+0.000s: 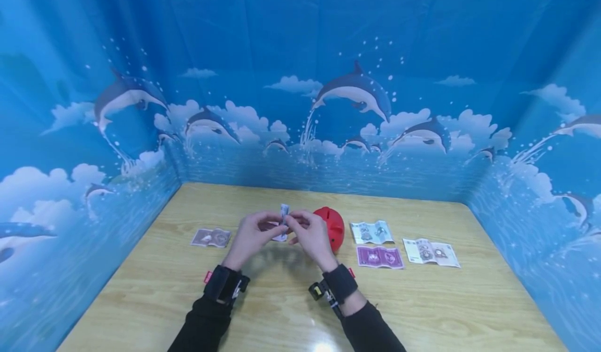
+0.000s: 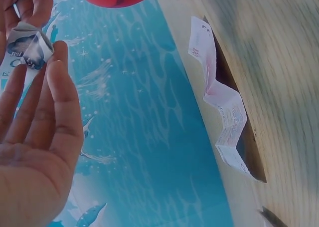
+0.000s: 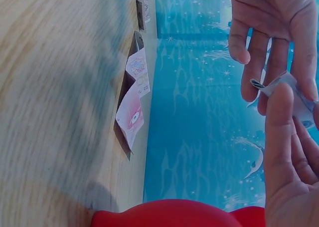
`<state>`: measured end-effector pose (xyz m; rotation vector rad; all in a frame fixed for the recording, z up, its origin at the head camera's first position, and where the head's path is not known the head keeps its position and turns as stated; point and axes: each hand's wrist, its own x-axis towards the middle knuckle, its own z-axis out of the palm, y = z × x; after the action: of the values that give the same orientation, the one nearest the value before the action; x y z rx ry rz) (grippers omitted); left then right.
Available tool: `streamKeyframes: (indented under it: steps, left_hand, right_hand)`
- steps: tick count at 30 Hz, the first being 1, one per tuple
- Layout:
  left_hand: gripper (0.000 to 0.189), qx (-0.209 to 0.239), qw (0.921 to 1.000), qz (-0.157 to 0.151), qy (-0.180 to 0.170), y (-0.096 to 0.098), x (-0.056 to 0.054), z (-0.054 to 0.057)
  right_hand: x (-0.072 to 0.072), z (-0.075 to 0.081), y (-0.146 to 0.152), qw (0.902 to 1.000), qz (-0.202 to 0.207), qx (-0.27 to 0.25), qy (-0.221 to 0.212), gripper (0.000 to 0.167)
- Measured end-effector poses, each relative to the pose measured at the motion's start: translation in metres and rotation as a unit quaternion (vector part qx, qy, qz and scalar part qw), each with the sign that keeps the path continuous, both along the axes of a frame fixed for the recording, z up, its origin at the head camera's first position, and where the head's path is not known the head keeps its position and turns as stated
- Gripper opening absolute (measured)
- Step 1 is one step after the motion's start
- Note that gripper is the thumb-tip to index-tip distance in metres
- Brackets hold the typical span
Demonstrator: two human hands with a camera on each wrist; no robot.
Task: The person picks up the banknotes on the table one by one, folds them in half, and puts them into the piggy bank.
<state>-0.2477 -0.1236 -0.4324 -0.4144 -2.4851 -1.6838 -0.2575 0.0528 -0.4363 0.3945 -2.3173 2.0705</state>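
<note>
Left hand [image 1: 251,237] and right hand [image 1: 312,237]: each grip is closed, thumb and fingers pinching one folded banknote [image 1: 284,212]. The folded banknote is raised above the table [image 1: 155,289], toward the far edge. A red slotted object [image 1: 336,228] stands beside the right hand; a brown banknote [image 1: 211,238] lies toward the left edge.

A raised banknote [image 1: 284,211] is held between a person's left hand [image 1: 248,238] and right hand [image 1: 312,237], frame centre, above a table [image 1: 436,310]. A lone note [image 1: 211,238] lies at left; a coin bank [image 1: 335,228] sits partly behind the right hand; at right, a far note [image 1: 372,232], near note [image 1: 379,257] and outer note [image 1: 431,252]. Behind, a curtain [image 1: 291,34].
</note>
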Motion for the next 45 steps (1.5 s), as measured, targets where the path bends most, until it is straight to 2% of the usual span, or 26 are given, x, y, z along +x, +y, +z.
streamKeyframes:
  steps: [5, 10, 17, 29, 33, 40, 45]
  left_hand:
    - [0.027, -0.023, 0.9993, 0.014, 0.024, 0.002, -0.001, -0.001]
    - [0.025, -0.062, 0.9951, 0.028, 0.072, 0.005, 0.001, 0.001]
    - [0.031, -0.125, 0.9800, 0.033, 0.151, 0.009, 0.001, -0.001]
    - [0.028, -0.178, 0.9551, 0.064, 0.228, 0.013, 0.000, -0.002]
    - [0.026, -0.172, 0.9537, 0.065, 0.238, 0.014, 0.000, -0.003]
    - [0.025, -0.157, 0.9599, 0.064, 0.224, 0.015, 0.001, -0.003]
    - [0.039, -0.161, 0.9602, 0.070, 0.217, 0.017, 0.001, -0.004]
  right_hand:
    - [-0.001, 0.001, -0.001, 0.9999, 0.008, -0.010, -0.001, 0.026]
    - [0.000, 0.000, -0.003, 0.9998, 0.003, -0.010, 0.015, 0.027]
    - [0.001, 0.001, -0.002, 0.9997, -0.005, -0.007, 0.021, 0.026]
    - [0.000, 0.003, -0.002, 0.9997, -0.009, 0.009, 0.022, 0.032]
    - [0.001, 0.004, -0.002, 0.9997, -0.004, 0.012, 0.020, 0.038]
    - [0.001, 0.003, 0.001, 0.9994, 0.003, 0.024, 0.026, 0.039]
    - [0.001, 0.004, 0.004, 0.9995, 0.006, 0.025, 0.016, 0.041]
